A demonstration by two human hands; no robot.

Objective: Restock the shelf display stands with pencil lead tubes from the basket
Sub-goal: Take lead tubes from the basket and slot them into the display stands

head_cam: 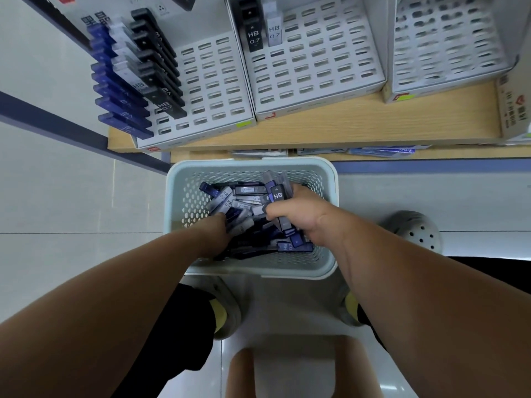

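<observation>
We judge the work far from done: beyond the basket (178, 179), most slots of the display stands (316, 61) are free. Inside the basket our right hand (290, 215) grips several lead tubes (277, 193). The fingers of our left hand (222, 225) are buried, so we cannot tell its state.

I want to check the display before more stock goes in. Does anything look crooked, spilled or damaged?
Nothing looks damaged or spilled. The tubes lie in a loose heap inside the basket, and those in the left stand and middle stand sit in their slots.
</observation>
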